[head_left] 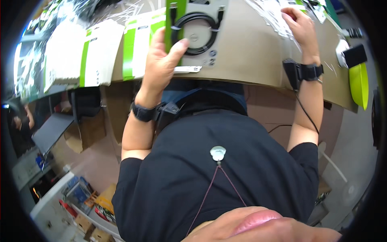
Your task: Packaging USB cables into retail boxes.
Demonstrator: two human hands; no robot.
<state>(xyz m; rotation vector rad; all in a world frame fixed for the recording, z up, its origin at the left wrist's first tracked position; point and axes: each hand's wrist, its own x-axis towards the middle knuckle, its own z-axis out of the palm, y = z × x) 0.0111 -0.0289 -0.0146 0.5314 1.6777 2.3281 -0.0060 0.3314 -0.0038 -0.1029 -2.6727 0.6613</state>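
Note:
My left hand (159,66) grips the lower left edge of a green and grey backing card (194,38), thumb on its front. On the card a coiled black cable (197,51) with a plug at each end sits under clear plastic. At the far right, my right hand (303,32) is over a pile of thin white ties (271,18). Its fingers are curled in a pinch; whatever may be between them is too small to make out. Left of the held card are stacks of white and green cards (100,54).
The brown tabletop (246,52) curves around in front of me. A yellow-green bin (358,86) and a dark device on a white stand (354,55) are at its right end. Clear plastic bags (30,60) heap up at the far left. A black chair (56,127) stands below the table's left side.

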